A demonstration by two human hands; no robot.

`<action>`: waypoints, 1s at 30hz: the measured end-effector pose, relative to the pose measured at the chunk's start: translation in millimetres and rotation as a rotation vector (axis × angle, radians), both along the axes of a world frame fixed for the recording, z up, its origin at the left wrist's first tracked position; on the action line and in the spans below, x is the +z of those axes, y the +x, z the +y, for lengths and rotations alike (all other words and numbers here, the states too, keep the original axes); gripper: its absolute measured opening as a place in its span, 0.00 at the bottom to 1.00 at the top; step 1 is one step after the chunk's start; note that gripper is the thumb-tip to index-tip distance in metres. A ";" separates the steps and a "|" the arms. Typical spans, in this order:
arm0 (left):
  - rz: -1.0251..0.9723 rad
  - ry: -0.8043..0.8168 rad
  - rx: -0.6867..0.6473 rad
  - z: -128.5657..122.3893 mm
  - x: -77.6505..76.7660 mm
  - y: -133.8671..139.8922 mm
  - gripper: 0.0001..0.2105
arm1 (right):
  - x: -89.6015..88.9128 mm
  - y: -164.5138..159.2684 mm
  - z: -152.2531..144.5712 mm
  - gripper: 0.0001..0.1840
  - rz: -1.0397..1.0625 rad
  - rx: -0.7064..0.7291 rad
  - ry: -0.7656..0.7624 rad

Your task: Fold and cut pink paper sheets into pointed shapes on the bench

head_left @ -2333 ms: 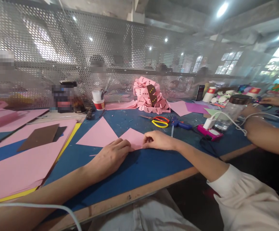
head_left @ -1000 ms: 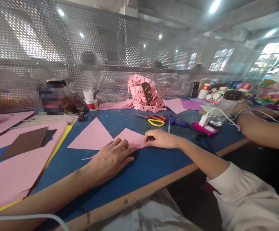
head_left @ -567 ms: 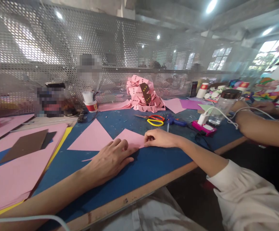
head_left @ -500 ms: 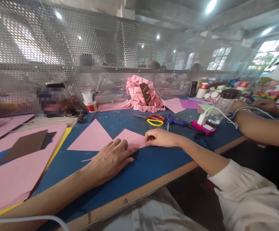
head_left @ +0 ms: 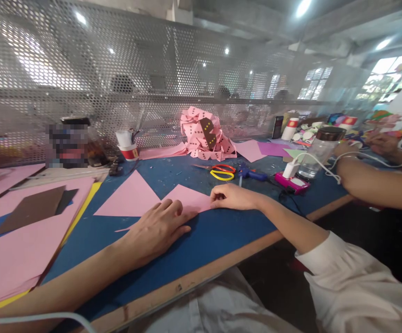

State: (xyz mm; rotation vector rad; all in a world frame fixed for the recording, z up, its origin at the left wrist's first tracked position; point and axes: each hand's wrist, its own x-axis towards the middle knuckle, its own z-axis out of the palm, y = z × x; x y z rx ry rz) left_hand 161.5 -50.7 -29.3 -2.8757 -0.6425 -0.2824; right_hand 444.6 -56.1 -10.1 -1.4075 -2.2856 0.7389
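Note:
A folded pink paper (head_left: 186, 197) lies on the blue tabletop in front of me. My left hand (head_left: 157, 227) rests over its left part and lower edge, fingers extended and thumb apart. At its right corner, my right hand (head_left: 234, 196) pinches the paper between thumb and curled fingers. To the left lies a flat pink paper triangle (head_left: 129, 198), its right corner close to my left fingers. A thin pink tip of paper (head_left: 122, 230) shows beside my left wrist; what it belongs to is hidden under the hand.
Scissors (head_left: 222, 172), a blue glue gun (head_left: 254, 174) and a magenta power strip (head_left: 293, 183) lie beyond my right hand. A spotted pink paper model (head_left: 196, 132) stands behind. Pink sheets (head_left: 17, 263) are stacked left. A co-worker's arm (head_left: 377, 180) and a bottle (head_left: 320, 150) are right.
My right fingers have closed a little more at the paper's corner. My left hand stays in place on the paper. The whole view has shifted slightly.

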 end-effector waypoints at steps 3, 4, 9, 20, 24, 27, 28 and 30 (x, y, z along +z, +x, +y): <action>-0.012 -0.005 -0.004 1.1 -1.8 -0.3 0.21 | 1.5 1.1 -1.9 0.06 -0.011 -0.019 0.017; -0.018 -0.007 -0.006 1.6 -2.4 -0.3 0.21 | 2.3 1.9 -2.4 0.06 -0.008 -0.022 0.004; -0.042 -0.007 -0.013 1.9 -3.5 -0.9 0.21 | 3.6 7.2 -2.7 0.08 0.027 -0.012 -0.059; -0.054 -0.018 -0.006 3.7 -6.0 -0.7 0.20 | 4.0 23.2 2.3 0.14 0.108 0.029 -0.074; -0.063 -0.008 -0.014 2.9 -4.5 -1.1 0.20 | 9.0 23.3 -3.6 0.12 0.127 -0.034 0.016; -0.057 -0.026 -0.005 0.4 -1.1 -0.8 0.19 | 11.6 22.9 -9.9 0.10 0.091 -0.044 0.037; -0.057 -0.030 -0.003 -0.4 -0.2 -0.7 0.19 | 11.6 23.4 -11.3 0.10 0.083 -0.043 0.033; -0.058 -0.037 0.000 -1.2 0.6 -0.6 0.19 | 9.9 25.2 -12.2 0.10 0.068 -0.037 0.024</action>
